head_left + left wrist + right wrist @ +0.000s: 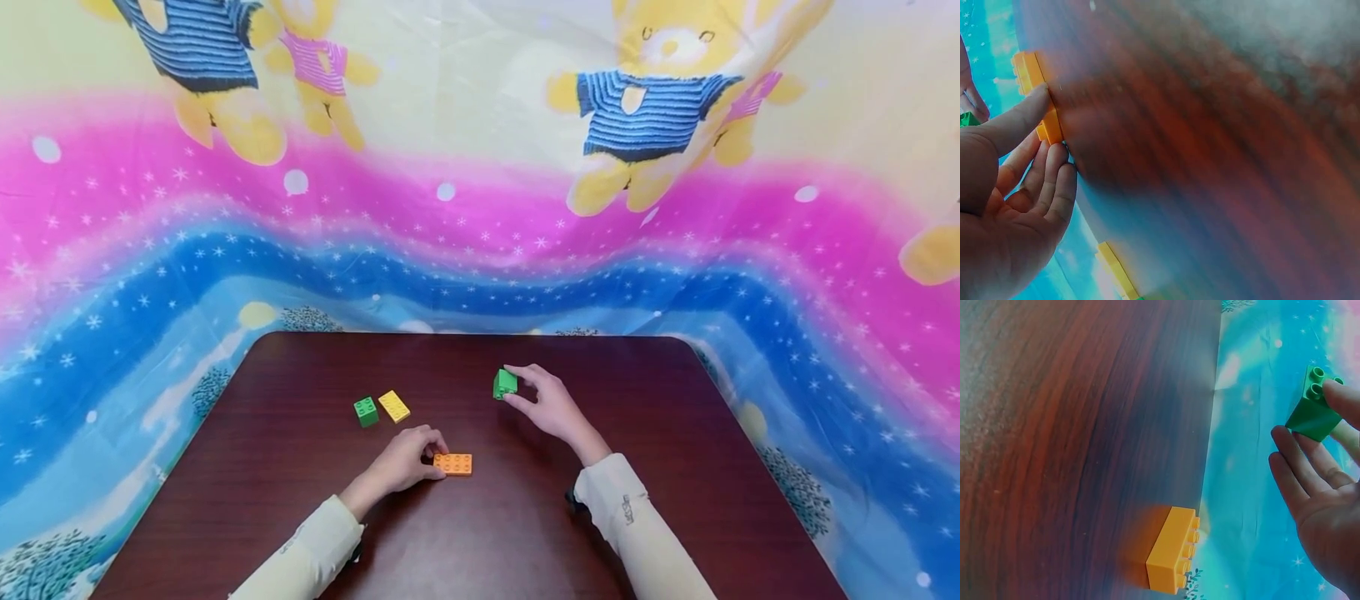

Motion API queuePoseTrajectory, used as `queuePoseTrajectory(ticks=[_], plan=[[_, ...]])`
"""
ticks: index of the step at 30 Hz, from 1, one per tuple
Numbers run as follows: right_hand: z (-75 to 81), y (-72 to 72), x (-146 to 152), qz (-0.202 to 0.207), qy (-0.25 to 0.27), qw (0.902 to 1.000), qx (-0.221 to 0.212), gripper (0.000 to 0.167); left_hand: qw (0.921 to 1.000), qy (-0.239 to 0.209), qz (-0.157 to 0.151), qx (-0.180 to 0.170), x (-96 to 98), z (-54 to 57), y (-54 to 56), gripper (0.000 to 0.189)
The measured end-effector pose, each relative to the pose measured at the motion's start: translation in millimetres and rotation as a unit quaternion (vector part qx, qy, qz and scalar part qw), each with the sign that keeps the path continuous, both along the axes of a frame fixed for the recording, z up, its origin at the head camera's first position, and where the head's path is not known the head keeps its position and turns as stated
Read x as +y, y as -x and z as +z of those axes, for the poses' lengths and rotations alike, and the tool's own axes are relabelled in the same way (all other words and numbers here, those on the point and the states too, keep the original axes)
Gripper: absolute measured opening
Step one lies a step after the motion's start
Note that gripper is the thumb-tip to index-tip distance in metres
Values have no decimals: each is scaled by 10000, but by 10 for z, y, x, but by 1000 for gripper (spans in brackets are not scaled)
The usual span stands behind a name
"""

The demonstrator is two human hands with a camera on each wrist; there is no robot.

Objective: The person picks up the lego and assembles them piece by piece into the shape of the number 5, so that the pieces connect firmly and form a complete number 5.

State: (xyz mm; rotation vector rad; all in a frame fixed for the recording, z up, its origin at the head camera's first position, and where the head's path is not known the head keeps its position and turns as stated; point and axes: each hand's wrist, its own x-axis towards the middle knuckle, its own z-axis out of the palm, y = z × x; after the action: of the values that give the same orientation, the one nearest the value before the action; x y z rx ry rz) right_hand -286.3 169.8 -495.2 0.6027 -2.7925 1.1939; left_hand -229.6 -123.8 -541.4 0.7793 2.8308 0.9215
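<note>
My left hand [410, 458] pinches one end of an orange toy building brick [454, 464], whose studs face up on the table. In the left wrist view the thumb presses one side of the orange brick [1036, 78] and the fingers lie behind its near end. Raised above the table to the right, my right hand [550, 402] holds a green brick [506, 382] between thumb and fingers. Its studs and a slanted side show in the right wrist view, where the thumb lies across the top of the green brick [1314, 409].
On the dark wooden table [465, 542], a second green brick [366, 412] stands left of the hands, beside a flat yellow brick [394, 406]. A patterned cloth [480, 200] with bears hangs behind the table and along its sides.
</note>
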Motion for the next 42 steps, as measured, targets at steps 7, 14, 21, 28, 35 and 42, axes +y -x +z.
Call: queuePoseTrajectory(ticks=[7, 14, 21, 28, 35, 42], plan=[[-4, -79, -3, 250, 620, 9976, -202, 51, 9999, -58, 97, -99, 9, 35, -37, 25], [7, -96, 22, 741, 2190, 9616, -1482, 49, 9999, -86, 103, -59, 8, 61, -46, 25], [-128, -84, 58, 1057, 2948, 9164, -2494, 55, 9999, -88, 114, -85, 8, 59, -42, 25], [-156, -140, 13, 906, 2589, 9278, -2528, 59, 9999, -58, 90, -33, 8, 40, -44, 25], [-159, -197, -69, 882, 2145, 9438, -2354, 55, 9999, -30, 134, -78, 13, 23, -41, 25], [-218, -259, -150, 936, 1581, 9612, -2058, 43, 9999, -25, 153, -48, 11, 20, -37, 25]])
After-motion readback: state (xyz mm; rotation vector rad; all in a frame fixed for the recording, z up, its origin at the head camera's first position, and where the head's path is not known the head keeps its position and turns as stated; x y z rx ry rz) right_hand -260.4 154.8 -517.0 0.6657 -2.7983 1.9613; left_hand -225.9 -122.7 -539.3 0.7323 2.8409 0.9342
